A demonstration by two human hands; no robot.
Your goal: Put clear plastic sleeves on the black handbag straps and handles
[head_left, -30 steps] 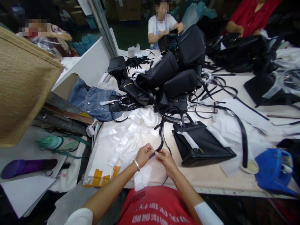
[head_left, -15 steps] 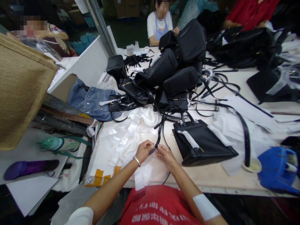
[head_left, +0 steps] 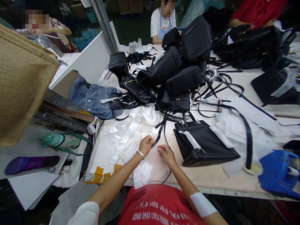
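My left hand (head_left: 145,147), with a silver bangle at the wrist, pinches the end of a black strap (head_left: 159,135). From there the strap runs away over the table toward the heap of bags. A little to the right, my right hand (head_left: 167,153) has its thumb and fingertips together, apart from the strap; whatever they may hold is too small to make out. Beside it lies a black handbag (head_left: 206,143) with white wrapping on its handles. White wrapping strips (head_left: 131,140) lie left of my hands, and white pieces (head_left: 142,173) sit just below them.
Black handbags (head_left: 184,79) are heaped at the table's middle, with a denim garment (head_left: 93,101) to their left. White sheets (head_left: 231,128) and a blue bag (head_left: 277,170) lie at right. Bottles (head_left: 32,164) rest at left. Other people work across the table.
My right hand has come away from the strap's end and moved slightly right. My left hand still pinches the strap. The view has shifted a little.
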